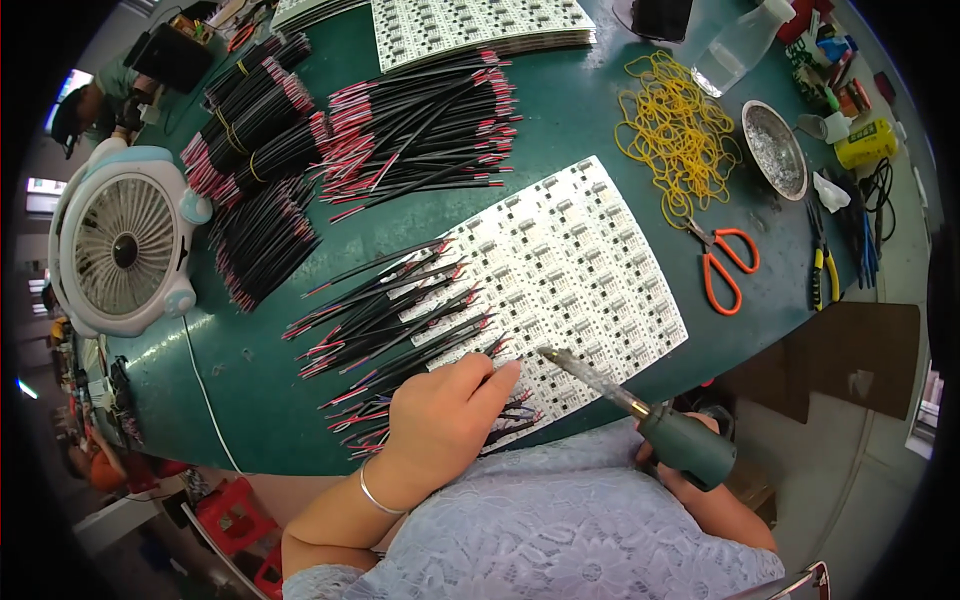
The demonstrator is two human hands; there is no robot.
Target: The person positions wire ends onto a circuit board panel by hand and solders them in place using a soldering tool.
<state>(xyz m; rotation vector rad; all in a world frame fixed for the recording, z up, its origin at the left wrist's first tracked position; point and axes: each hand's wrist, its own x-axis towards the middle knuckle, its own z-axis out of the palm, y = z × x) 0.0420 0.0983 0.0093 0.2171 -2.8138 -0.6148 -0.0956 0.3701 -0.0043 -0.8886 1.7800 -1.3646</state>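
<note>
A white panel of small circuit boards (590, 270) lies slantwise in front of me, with rows of black cables (400, 340) with red and white ends along its left part. My left hand (445, 405), a silver bangle on its wrist, rests over the panel's near left part. Its thumb and forefinger are pinched on a black cable, mostly hidden by the fingers. My right hand (685, 485) is wrapped round the dark green handle of a soldering iron (690, 445), which covers part of the fingers. The iron's tip points left over the panel, close to my left fingertips.
Bundled cables (250, 130) and a loose cable pile (420, 130) lie at the back left, near a fan (125, 245). More panels (480, 25) are stacked behind. Rightward lie yellow rubber bands (675, 130), orange-handled scissors (725, 260), a metal bowl (775, 150), pliers (825, 265) and a bottle (740, 50).
</note>
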